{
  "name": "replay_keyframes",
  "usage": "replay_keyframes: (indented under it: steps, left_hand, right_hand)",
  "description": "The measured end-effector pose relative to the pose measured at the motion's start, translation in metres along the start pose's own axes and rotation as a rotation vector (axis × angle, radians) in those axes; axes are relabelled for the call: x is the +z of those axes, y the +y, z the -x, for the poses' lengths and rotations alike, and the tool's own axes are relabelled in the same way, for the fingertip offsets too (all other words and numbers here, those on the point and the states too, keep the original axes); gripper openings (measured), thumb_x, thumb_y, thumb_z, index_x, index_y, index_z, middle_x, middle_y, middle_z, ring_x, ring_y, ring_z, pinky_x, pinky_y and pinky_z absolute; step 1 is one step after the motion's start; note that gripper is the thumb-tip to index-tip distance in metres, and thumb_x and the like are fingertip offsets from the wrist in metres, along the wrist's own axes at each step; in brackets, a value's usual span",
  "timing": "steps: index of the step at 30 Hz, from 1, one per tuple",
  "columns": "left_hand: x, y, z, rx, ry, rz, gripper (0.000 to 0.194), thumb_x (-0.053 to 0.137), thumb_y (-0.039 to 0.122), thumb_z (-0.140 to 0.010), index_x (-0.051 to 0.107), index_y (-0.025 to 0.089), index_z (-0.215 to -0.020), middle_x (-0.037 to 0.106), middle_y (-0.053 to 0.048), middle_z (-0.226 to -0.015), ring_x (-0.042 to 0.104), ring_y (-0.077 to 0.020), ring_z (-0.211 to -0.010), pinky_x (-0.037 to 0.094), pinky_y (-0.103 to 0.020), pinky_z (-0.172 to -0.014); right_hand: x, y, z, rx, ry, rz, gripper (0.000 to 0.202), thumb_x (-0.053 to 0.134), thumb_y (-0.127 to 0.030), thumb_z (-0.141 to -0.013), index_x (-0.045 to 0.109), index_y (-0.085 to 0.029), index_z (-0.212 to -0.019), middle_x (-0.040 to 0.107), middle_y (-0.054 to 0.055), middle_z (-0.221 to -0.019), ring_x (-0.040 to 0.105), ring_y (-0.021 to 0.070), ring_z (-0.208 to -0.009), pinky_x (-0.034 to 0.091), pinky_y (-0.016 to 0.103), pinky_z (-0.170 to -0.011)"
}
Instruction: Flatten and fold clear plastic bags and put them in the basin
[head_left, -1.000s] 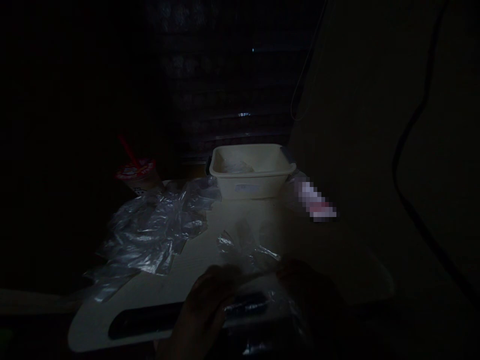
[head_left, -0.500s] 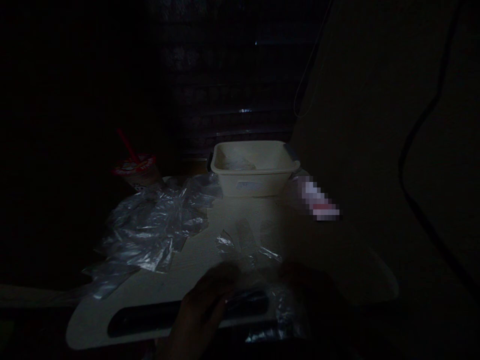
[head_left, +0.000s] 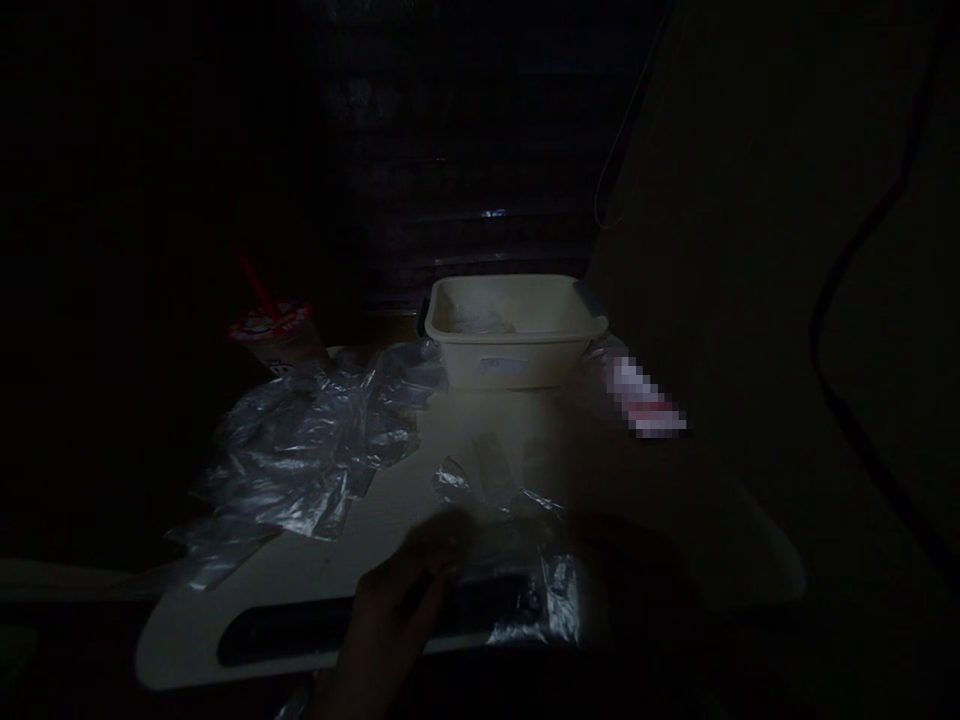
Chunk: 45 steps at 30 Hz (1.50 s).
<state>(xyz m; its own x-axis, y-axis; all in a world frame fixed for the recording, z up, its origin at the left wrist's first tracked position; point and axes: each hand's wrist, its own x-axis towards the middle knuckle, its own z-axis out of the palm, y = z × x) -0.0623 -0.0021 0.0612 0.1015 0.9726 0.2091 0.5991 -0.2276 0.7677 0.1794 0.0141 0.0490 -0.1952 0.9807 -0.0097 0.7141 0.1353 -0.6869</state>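
Observation:
Low over the front of the small white table [head_left: 442, 490], my left hand [head_left: 394, 610] has its thumb and fingers pinched on the left side of a clear plastic bag [head_left: 551, 600]. The bag spreads rightward over the black slot [head_left: 292, 630] in the tabletop. Deep shadow covers my right hand [head_left: 619, 540] on the other side of the bag, and its fingers cannot be made out. Just beyond both hands lie small clear plastic strips [head_left: 454, 480].
A cream plastic basin [head_left: 514, 362] with clear plastic inside stands at the back. Crumpled clear bags [head_left: 300, 460] cover the left side, beside a drink cup [head_left: 289, 350] with a red straw. A blurred-out pink and white item [head_left: 645, 400] lies at the right.
The clear bag looks flatter and more spread over the slot. My left hand has shifted slightly left, and the right hand's outline has sunk further into shadow. The view has shifted slightly.

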Motion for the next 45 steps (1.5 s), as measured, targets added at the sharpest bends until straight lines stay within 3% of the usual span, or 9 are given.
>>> replay_keyframes:
  steps: [7, 14, 17, 22, 26, 36, 45]
  left_hand:
    - [0.003, -0.003, 0.002, -0.026, 0.04, -0.011, 0.017, 0.05, 0.024, -0.072, 0.063, 0.02, -0.081, 0.064, -0.003, -0.093, 0.062, -0.0148, -0.075, 0.05, -0.023, -0.067]
    - [0.002, -0.002, 0.002, -0.05, 0.006, 0.008, 0.018, 0.048, 0.024, -0.074, 0.062, 0.02, -0.084, 0.065, -0.002, -0.088, 0.061, -0.0158, -0.078, 0.05, -0.027, -0.07]
    - [0.003, -0.002, 0.001, -0.046, 0.008, 0.006, 0.016, 0.048, 0.022, -0.074, 0.062, 0.021, -0.08, 0.066, -0.002, -0.084, 0.061, -0.0152, -0.077, 0.05, -0.026, -0.068]
    - [0.01, -0.003, -0.001, 0.033, -0.03, -0.014, 0.024, 0.047, 0.023, -0.074, 0.058, 0.021, -0.096, 0.058, -0.004, -0.105, 0.055, -0.0171, -0.094, 0.045, -0.031, -0.08]
    - [0.015, -0.004, -0.004, 0.076, -0.014, -0.034, 0.023, 0.045, 0.023, -0.076, 0.059, 0.022, -0.093, 0.061, -0.003, -0.101, 0.056, -0.0168, -0.093, 0.044, -0.032, -0.082]
    - [0.02, -0.003, -0.012, -0.078, 0.052, -0.049, 0.017, 0.045, 0.027, -0.075, 0.057, 0.021, -0.085, 0.065, -0.001, -0.084, 0.061, -0.0143, -0.074, 0.048, -0.024, -0.068]
    - [0.017, 0.002, -0.013, -0.149, 0.157, -0.094, 0.025, 0.044, 0.031, -0.077, 0.049, 0.021, -0.099, 0.064, 0.001, -0.083, 0.062, -0.0127, -0.067, 0.048, -0.02, -0.058]
  right_hand:
    - [0.0, 0.002, -0.003, 0.105, 0.034, 0.075, 0.025, 0.045, -0.031, -0.07, 0.064, -0.024, -0.085, 0.065, 0.002, -0.09, 0.059, 0.0182, -0.083, 0.047, 0.029, -0.075]
    - [0.005, 0.003, -0.003, -0.018, 0.136, 0.133, 0.025, 0.041, -0.024, -0.074, 0.064, -0.025, -0.082, 0.066, 0.001, -0.085, 0.061, 0.0172, -0.077, 0.049, 0.029, -0.069]
    - [0.003, 0.0, -0.007, -0.004, 0.121, 0.146, 0.025, 0.041, -0.024, -0.073, 0.064, -0.024, -0.081, 0.067, 0.002, -0.08, 0.062, 0.017, -0.072, 0.05, 0.028, -0.065]
    - [0.0, -0.009, -0.014, 0.057, 0.06, 0.09, 0.028, 0.039, -0.027, -0.073, 0.063, -0.02, -0.087, 0.066, 0.004, -0.086, 0.061, 0.0174, -0.076, 0.05, 0.028, -0.066]
    - [0.001, -0.014, -0.016, 0.097, 0.04, 0.003, 0.029, 0.039, -0.027, -0.073, 0.06, -0.018, -0.091, 0.065, 0.004, -0.087, 0.061, 0.0157, -0.076, 0.049, 0.025, -0.066]
    - [0.006, -0.014, -0.02, 0.185, 0.12, 0.017, 0.031, 0.04, -0.034, -0.074, 0.056, -0.019, -0.096, 0.066, 0.002, -0.072, 0.061, 0.0142, -0.061, 0.048, 0.021, -0.053]
    - [0.008, -0.02, -0.024, 0.236, 0.181, 0.071, 0.032, 0.04, -0.032, -0.075, 0.053, -0.02, -0.101, 0.066, 0.001, -0.07, 0.062, 0.0134, -0.06, 0.047, 0.02, -0.05]
